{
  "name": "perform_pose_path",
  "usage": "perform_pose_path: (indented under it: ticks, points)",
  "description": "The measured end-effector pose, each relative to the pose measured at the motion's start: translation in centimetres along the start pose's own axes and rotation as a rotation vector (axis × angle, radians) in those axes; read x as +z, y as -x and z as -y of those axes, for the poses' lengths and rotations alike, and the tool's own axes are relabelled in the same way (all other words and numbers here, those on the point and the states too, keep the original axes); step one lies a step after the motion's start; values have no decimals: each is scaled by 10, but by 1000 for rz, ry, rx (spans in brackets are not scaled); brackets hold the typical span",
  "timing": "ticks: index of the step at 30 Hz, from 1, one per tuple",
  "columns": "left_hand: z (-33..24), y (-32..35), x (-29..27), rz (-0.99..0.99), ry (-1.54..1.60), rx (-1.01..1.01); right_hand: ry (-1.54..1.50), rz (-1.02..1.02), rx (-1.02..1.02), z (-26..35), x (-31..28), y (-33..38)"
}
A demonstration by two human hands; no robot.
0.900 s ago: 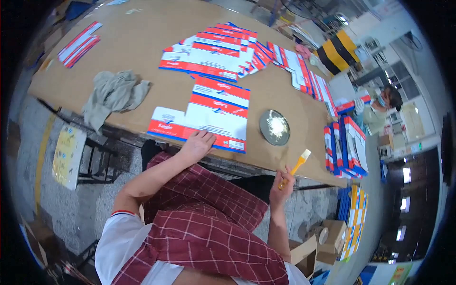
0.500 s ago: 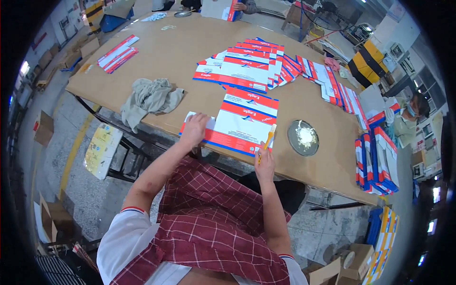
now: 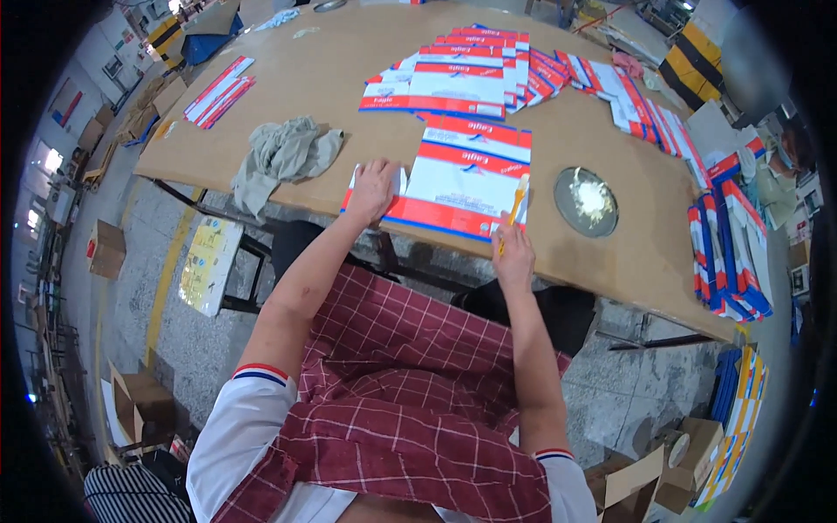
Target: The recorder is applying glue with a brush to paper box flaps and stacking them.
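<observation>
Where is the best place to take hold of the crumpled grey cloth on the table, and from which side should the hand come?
Probably from above, pinching the raised bunched folds near the middle of the grey cloth. It lies loose in a heap on the table, with one end hanging over the near edge, so no flat side offers a grip. The left hand is nearest; it presses a flat carton sheet.

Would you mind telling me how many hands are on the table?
2. The left hand presses flat on the near carton sheet; the right hand, at its right edge, holds a yellow brush. None seem hidden.
</observation>
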State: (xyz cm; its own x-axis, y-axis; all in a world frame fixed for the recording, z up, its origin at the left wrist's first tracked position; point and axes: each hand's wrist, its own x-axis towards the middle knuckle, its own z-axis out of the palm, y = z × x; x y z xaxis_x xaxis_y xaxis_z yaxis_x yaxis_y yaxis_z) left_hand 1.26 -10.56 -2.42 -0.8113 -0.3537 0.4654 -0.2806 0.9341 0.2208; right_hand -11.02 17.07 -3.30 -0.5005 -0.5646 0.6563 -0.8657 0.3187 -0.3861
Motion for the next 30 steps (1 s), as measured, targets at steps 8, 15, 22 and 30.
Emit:
perform_pose_path:
  ticks: [8,15,22,30]
  points:
    - [5,-3,-2,-178,180,-91,-50,71,72,-2,-2,0]
    - [8,9,-3,-59,443,-245,62,3,13,-8,3,1]
    - [-8,10,-14,5,169,-32,-99,-53,-5,-9,-41,-6]
    - [-33,-13,-6,69,302,-116,-561,-590,539,-77,-150,-47]
